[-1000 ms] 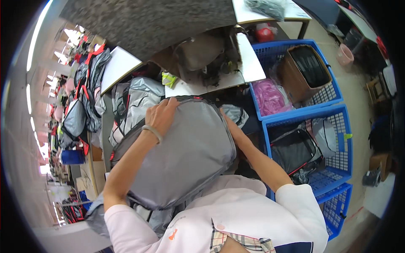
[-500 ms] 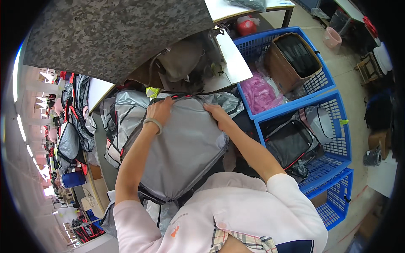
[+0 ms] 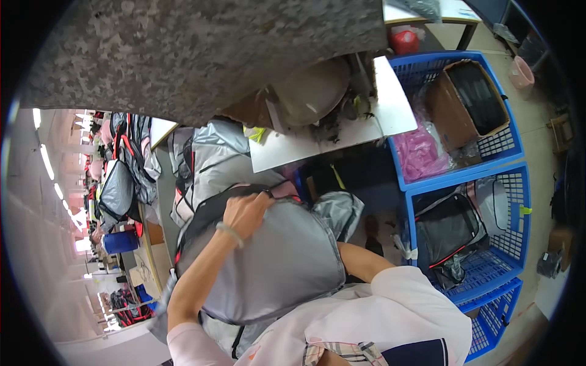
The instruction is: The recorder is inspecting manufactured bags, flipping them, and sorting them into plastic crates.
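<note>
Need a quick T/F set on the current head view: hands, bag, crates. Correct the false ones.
1. The left hand touches the grey bag near its far edge. True.
2. The right hand lies in plain view on top of the bag. False: it is hidden; only the right forearm shows.
3. A cardboard box sits in a blue crate. True.
4. The pink bucket is inside a crate. False: the pink bucket stands on the floor.
</note>
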Action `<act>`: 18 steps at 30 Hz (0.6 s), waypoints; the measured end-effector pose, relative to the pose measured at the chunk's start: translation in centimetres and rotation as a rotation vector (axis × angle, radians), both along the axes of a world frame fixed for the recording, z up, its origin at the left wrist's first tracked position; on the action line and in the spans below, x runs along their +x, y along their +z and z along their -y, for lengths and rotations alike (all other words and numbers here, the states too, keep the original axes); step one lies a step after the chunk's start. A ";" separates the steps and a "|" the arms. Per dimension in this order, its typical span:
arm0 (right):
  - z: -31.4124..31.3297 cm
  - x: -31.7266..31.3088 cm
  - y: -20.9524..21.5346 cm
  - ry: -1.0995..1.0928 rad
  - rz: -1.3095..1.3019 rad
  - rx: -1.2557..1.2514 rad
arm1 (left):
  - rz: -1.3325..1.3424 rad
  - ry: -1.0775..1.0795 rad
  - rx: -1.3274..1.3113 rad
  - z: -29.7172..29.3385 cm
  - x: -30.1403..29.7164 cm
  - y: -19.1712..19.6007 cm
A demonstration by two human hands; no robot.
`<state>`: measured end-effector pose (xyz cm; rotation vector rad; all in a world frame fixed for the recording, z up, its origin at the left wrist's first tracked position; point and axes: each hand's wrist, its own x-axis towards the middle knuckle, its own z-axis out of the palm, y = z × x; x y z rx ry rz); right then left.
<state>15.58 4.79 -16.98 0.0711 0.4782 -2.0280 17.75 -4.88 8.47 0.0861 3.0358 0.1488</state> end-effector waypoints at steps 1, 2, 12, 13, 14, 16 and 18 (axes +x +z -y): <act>-0.3 0.4 -0.9 0.040 0.137 -0.018 | 0.002 -0.018 -0.036 0.8 -0.8 -1.2; -1.1 0.1 -1.5 0.069 0.207 -0.008 | 0.012 -0.040 -0.040 1.5 -1.9 -2.3; -9.1 -11.2 9.6 -0.063 -0.517 0.644 | -0.012 0.128 -0.168 4.2 -11.1 -6.5; -9.0 -11.5 10.0 -0.013 -0.622 0.746 | 0.016 0.120 -0.164 4.4 -11.3 -6.3; -8.4 -11.7 10.1 0.024 -0.580 0.797 | 0.011 0.151 -0.153 4.6 -11.5 -6.1; -7.3 -12.3 9.4 -0.058 -0.498 0.841 | 0.006 0.167 -0.138 5.1 -11.8 -6.1; -6.4 -12.9 8.2 -0.077 -0.441 0.882 | 0.053 0.214 -0.029 5.7 -12.2 -6.3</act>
